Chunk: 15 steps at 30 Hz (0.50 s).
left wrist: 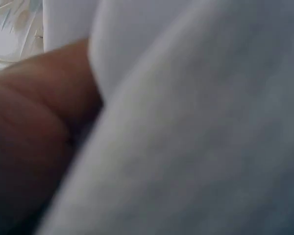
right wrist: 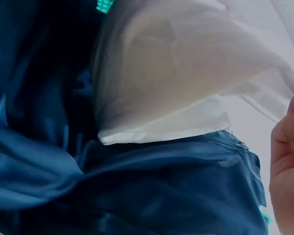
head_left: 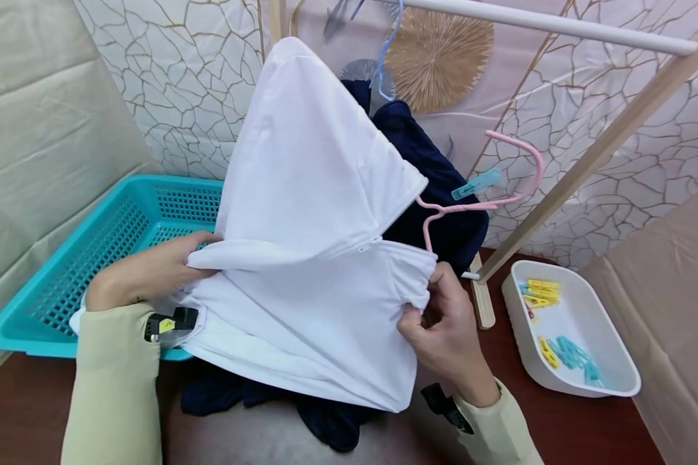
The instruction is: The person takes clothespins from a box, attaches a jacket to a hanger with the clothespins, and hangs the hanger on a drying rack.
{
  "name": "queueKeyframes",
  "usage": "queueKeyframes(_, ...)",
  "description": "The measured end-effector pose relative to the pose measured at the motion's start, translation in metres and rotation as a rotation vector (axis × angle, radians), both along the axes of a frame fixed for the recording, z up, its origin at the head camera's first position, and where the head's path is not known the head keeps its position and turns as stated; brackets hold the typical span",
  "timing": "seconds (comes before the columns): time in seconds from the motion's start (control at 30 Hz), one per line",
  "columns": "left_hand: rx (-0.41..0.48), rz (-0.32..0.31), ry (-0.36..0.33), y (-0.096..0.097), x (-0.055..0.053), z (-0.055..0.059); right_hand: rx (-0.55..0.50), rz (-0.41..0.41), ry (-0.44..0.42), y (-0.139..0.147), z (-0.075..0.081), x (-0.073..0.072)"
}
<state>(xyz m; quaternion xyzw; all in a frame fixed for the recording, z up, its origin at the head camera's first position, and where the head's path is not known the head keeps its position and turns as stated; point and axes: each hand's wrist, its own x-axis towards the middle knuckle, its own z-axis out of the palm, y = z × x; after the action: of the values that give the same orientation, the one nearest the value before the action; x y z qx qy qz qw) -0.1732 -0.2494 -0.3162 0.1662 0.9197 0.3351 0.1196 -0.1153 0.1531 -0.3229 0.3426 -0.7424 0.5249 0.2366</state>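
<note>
Right hand (head_left: 450, 329) pinches white garment (head_left: 320, 316) at its gathered edge; left hand (head_left: 154, 268) partly covered, grip can't tell. Probably spreading cloth; next move needs even tension.

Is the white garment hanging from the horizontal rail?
No, the right hand grips the white garment, with no visible connection to the rail.

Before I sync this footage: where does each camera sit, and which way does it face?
Head: worn on head, facing forward and down at white cloth; left hand, right hand and sleeves show.
Left wrist: worn there, facing white cloth closely; left hand blurred.
Right wrist: worn there, facing white cloth and dark blue cloth; right hand shows.
Head and right wrist share: white cloth, right hand.
</note>
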Motion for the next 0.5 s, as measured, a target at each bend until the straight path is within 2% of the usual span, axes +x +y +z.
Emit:
queueKeyframes(0.2, 0.096, -0.069, -0.088, 0.007, 0.011, 0.014, -0.108, -0.028, 0.06, 0.014, 0.016, 0.012)
queueKeyframes(0.33, 0.031, -0.097, -0.047, 0.021, 0.018, 0.019, -0.192, -0.051, 0.042, 0.026, 0.023, 0.013)
queueKeyframes(0.4, -0.024, -0.108, -0.017, 0.03, 0.019, 0.017, -0.219, -0.06, 0.03, 0.03, 0.023, 0.011)
queueKeyframes(0.5, -0.04, -0.144, -0.007, 0.042, 0.017, 0.012, -0.221, -0.062, 0.01, 0.032, 0.021, 0.007)
